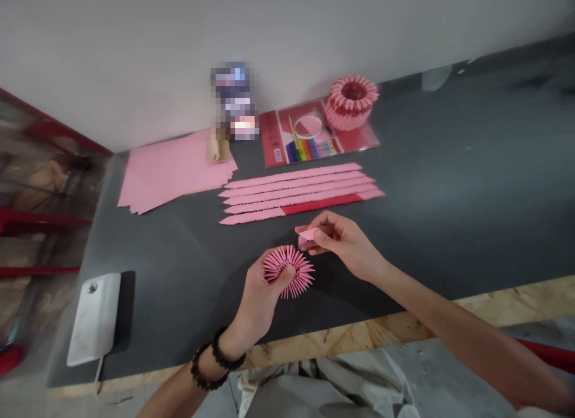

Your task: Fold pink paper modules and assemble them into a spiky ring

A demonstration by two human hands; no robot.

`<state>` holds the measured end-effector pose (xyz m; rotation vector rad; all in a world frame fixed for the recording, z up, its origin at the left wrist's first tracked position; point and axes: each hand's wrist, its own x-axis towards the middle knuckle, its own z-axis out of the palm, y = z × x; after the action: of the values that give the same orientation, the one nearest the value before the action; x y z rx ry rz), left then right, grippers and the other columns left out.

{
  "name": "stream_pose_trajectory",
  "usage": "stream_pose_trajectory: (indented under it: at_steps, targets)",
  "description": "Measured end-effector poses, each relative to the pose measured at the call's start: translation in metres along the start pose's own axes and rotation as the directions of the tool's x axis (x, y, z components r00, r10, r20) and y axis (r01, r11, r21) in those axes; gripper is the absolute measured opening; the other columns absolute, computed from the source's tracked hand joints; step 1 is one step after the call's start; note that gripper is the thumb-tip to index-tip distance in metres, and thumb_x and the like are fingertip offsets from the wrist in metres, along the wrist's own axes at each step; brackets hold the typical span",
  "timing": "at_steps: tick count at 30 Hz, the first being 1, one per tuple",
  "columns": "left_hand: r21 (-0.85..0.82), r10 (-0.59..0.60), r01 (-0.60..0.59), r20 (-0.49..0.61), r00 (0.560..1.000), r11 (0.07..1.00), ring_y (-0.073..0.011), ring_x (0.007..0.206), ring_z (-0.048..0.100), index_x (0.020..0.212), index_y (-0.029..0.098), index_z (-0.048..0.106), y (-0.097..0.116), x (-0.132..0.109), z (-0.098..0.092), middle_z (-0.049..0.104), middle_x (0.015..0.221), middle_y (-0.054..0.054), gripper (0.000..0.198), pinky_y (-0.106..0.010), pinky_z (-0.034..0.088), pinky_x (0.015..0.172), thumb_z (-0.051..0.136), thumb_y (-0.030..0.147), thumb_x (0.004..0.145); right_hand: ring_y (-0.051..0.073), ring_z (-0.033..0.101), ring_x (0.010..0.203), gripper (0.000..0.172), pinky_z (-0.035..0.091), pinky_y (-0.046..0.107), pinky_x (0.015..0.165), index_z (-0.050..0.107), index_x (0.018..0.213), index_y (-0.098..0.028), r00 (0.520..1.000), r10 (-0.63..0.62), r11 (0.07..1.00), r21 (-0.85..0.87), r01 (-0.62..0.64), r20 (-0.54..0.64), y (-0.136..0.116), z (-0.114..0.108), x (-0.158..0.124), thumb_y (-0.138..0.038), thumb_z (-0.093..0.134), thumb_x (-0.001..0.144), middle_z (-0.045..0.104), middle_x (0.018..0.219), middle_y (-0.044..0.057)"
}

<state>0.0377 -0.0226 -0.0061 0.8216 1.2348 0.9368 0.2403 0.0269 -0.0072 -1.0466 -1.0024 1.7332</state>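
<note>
Now the left hand (257,293) thumb-clamps a spiky origami disc (302,277); farther right, the right hand (348,241) pinches folded paper (306,235).

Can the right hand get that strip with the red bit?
Probably yes: the right hand is close to the strip with nothing between them, but its grip holds a pink piece.

On the right side, the dark table (449,178) offers wide room for a hand. Ahead of the right hand (344,241), paper strips (291,192) lie across the way; behind them stands a pink paper vessel (348,117). Between the pink sheets (173,171) and the white device (95,319), passage is free.
</note>
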Motion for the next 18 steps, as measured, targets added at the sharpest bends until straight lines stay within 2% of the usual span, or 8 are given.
stream_pose_trajectory:
  at_steps: [2, 5, 10, 13, 16, 18]
  targets:
    - [0.004, 0.001, -0.001, 0.001, 1.0, 1.0, -0.0174, 0.086, 0.066, 0.107, 0.016, 0.074, -0.001, 0.0005, -0.0005, 0.075, 0.096, -0.004, 0.034, -0.029, 0.054, 0.084, 0.084, 0.036, 0.082, 0.018, 0.08, 0.084, 0.033, 0.067, 0.031, 0.075, 0.059, 0.09, -0.02, 1.0, -0.007, 0.999, 0.05, 0.007, -0.009, 0.0009, 0.0018, -0.0003, -0.045, 0.079, 0.088, 0.076, 0.118, 0.011]
    - [0.001, -0.008, 0.008, 0.002, 1.0, 1.0, -0.0167, 0.086, 0.066, 0.106, 0.016, 0.073, -0.0022, 0.0007, -0.0007, 0.075, 0.095, -0.003, 0.033, -0.029, 0.054, 0.084, 0.084, 0.036, 0.082, 0.019, 0.08, 0.086, 0.031, 0.067, 0.034, 0.079, 0.059, 0.089, -0.02, 1.0, -0.026, 0.995, 0.094, 0.027, -0.016, 0.0019, 0.0028, -0.0002, -0.043, 0.08, 0.088, 0.078, 0.112, 0.009]
    - [-0.04, -0.036, 0.035, -0.015, 0.999, 0.999, -0.0155, 0.083, 0.065, 0.102, 0.016, 0.073, -0.0019, -0.0013, -0.0001, 0.074, 0.093, -0.003, 0.031, -0.028, 0.054, 0.082, 0.084, 0.037, 0.082, 0.019, 0.078, 0.093, 0.028, 0.064, 0.036, 0.09, 0.067, 0.089, -0.021, 0.996, -0.084, 0.993, 0.084, 0.082, 0.018, 0.0042, 0.0011, 0.0015, -0.034, 0.089, 0.078, 0.078, 0.113, 0.007]
    - [-0.05, -0.041, 0.041, -0.01, 0.999, 0.998, -0.0154, 0.084, 0.065, 0.103, 0.016, 0.073, -0.0002, -0.0023, 0.0003, 0.074, 0.094, -0.003, 0.031, -0.028, 0.054, 0.082, 0.084, 0.037, 0.083, 0.02, 0.077, 0.096, 0.028, 0.064, 0.037, 0.091, 0.073, 0.094, -0.021, 0.994, -0.098, 0.992, 0.084, 0.095, 0.038, 0.006, 0.0006, 0.0015, -0.04, 0.088, 0.079, 0.076, 0.117, 0.008]
    - [-0.046, -0.039, 0.038, -0.013, 0.999, 0.998, -0.0153, 0.085, 0.065, 0.104, 0.015, 0.073, 0.001, -0.0023, 0.0011, 0.074, 0.095, -0.004, 0.032, -0.028, 0.054, 0.083, 0.084, 0.036, 0.083, 0.021, 0.075, 0.102, 0.024, 0.064, 0.035, 0.087, 0.076, 0.091, -0.021, 0.995, -0.096, 0.993, 0.067, 0.095, 0.02, 0.0068, 0.0011, 0.001, -0.044, 0.081, 0.086, 0.077, 0.108, 0.008]
    - [-0.038, -0.034, 0.033, -0.017, 0.999, 0.999, -0.0151, 0.085, 0.065, 0.103, 0.015, 0.074, 0.0011, -0.0023, 0.0017, 0.074, 0.094, -0.004, 0.032, -0.027, 0.054, 0.083, 0.085, 0.036, 0.082, 0.02, 0.073, 0.102, 0.021, 0.064, 0.032, 0.085, 0.077, 0.09, -0.021, 0.996, -0.085, 0.995, 0.048, 0.085, -0.004, 0.0074, 0.0013, 0.0011, -0.039, 0.084, 0.084, 0.077, 0.101, 0.007]
